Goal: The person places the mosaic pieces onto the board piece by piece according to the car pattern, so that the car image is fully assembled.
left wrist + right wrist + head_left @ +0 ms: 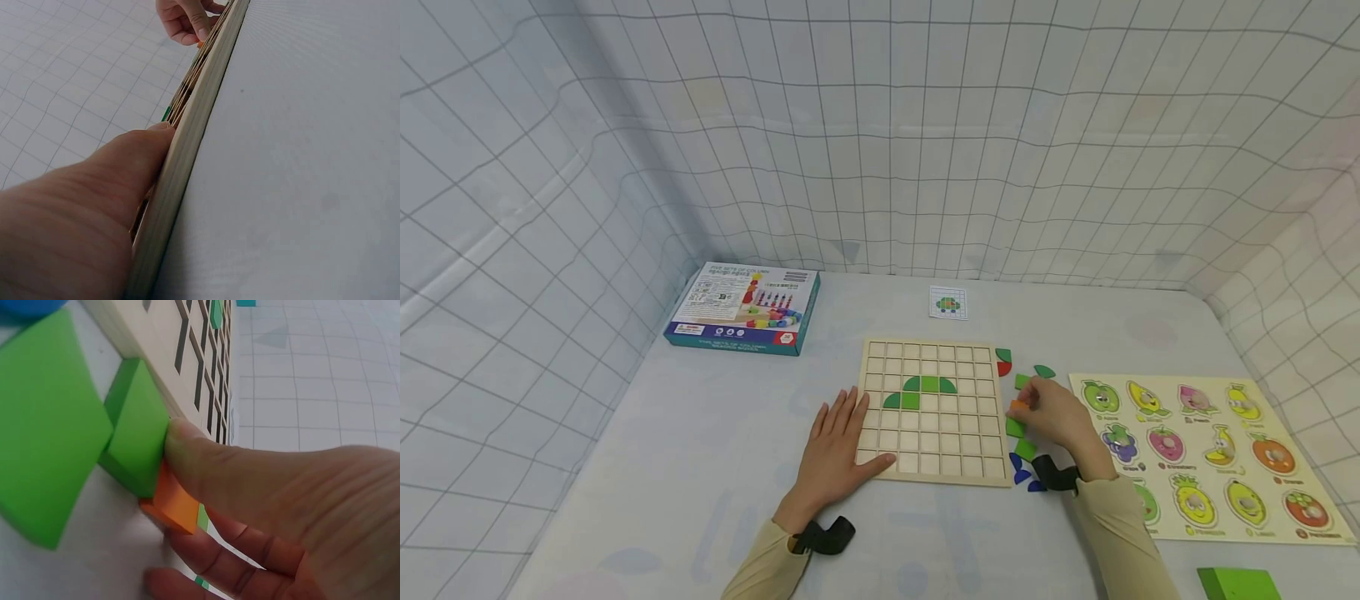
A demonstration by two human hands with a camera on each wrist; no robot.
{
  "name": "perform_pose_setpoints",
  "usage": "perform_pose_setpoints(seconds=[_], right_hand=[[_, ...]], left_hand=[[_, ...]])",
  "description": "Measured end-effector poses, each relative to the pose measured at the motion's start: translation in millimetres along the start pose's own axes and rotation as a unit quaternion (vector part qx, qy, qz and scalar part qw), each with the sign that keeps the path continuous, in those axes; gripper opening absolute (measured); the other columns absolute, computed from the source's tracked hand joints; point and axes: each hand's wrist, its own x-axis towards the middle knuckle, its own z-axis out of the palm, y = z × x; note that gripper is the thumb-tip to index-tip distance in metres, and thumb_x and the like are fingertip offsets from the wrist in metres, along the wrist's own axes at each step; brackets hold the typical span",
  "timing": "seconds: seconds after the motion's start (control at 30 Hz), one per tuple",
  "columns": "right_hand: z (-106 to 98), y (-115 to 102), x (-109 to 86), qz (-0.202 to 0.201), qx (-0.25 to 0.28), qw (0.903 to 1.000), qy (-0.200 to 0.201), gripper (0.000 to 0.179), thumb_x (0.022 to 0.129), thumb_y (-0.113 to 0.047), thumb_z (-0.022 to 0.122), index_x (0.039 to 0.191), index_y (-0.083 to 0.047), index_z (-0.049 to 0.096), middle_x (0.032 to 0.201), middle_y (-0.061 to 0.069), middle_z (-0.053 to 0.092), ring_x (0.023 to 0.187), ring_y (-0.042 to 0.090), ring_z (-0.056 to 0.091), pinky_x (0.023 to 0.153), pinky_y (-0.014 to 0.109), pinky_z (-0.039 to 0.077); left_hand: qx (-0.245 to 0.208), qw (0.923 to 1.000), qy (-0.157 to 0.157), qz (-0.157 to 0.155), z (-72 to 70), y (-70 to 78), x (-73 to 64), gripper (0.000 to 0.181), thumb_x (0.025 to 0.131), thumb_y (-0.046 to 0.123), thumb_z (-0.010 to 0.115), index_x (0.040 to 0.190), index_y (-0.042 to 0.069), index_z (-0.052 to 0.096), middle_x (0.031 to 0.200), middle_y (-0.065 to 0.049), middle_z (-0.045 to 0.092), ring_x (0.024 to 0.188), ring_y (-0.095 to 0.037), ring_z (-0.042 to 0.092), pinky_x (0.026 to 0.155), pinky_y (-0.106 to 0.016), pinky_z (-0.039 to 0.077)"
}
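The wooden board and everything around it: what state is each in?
Wooden board: flat, partly filled.
Five green pieces: set in the board.
Orange piece: pinched; lifted or not, unclear.
Left hand: spread, resting on the board's edge.
Right hand: pinching the orange piece.
Loose pieces: lying right of the board.
Box: closed, flat.
Small card: face up.
Fruit puzzle: flat, visible fruits in place.
Green block: partly out of view.

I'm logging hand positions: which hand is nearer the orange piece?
Right. The right hand pinches the orange piece; the left hand is across the wooden grid, on its left edge.
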Motion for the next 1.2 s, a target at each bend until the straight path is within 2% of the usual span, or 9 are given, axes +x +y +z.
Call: perform_pose_setpoints(seconds=[0.17,0.4,0.57,0.77,1.07,1.2], right_hand=[[0,1,0.7,-0.003,0.001,1.0,0.004,0.025,0.081,-0.026,0.075,0.087,-0.007,0.06,0.082,0.005,0.06,0.069,0.02,0.052,0.058,0.033,0.042],[1,1,-1.2,-0.001,0.01,0.9998,0.02,0.03,0.081,-0.026,0.076,0.098,-0.005,0.065,0.082,0.003,0.058,0.071,0.02,0.052,0.058,0.032,0.041],[2,1,-3.9,0.003,0.017,0.9995,0.026,0.027,0.081,-0.025,0.076,0.096,-0.004,0.069,0.083,0.003,0.06,0.073,0.021,0.053,0.06,0.033,0.043],[6,2,-6.6,0.0,0.014,0.9991,0.039,0.024,0.081,-0.025,0.077,0.093,-0.007,0.067,0.081,0.002,0.059,0.071,0.019,0.052,0.059,0.032,0.042],[11,4,-8.8,-0.023,0.019,0.998,0.056,0.019,0.083,-0.021,0.074,0.091,-0.007,0.064,0.079,0.001,0.059,0.073,0.019,0.053,0.059,0.031,0.042],[12,2,-8.5,-0.043,0.038,0.9957,0.074,0.016,0.084,-0.017,0.074,0.092,-0.006,0.066,0.081,0.002,0.06,0.073,0.019,0.053,0.061,0.031,0.043]], left_hand=[[-0.003,1.0,0.002,0.001,-0.2,0.1,0.4,0.096,0.082,0.062,0.059,0.15,0.004,0.024,0.155,-0.015,0.019,0.143,-0.027,0.009,0.112,-0.045,0.002],[-0.006,1.0,0.007,0.005,-0.2,-0.1,0.1,0.096,0.082,0.062,0.06,0.15,0.004,0.024,0.155,-0.015,0.019,0.142,-0.028,0.01,0.112,-0.045,0.003],[-0.007,0.9999,0.006,0.006,0.5,-0.5,0.1,0.097,0.082,0.062,0.06,0.15,0.005,0.024,0.155,-0.015,0.019,0.143,-0.027,0.01,0.112,-0.046,0.003],[-0.009,1.0,0.0,0.001,0.2,-0.2,-0.1,0.097,0.082,0.063,0.059,0.151,0.006,0.023,0.155,-0.014,0.018,0.143,-0.026,0.008,0.112,-0.045,0.002],[-0.004,1.0,-0.001,-0.001,0.2,-0.2,0.1,0.097,0.082,0.064,0.058,0.151,0.005,0.023,0.155,-0.014,0.018,0.143,-0.026,0.008,0.112,-0.045,0.002],[-0.002,1.0,-0.001,0.0,0.4,-0.7,-0.1,0.097,0.082,0.064,0.058,0.151,0.006,0.022,0.155,-0.014,0.018,0.143,-0.026,0.008,0.112,-0.044,0.002]])
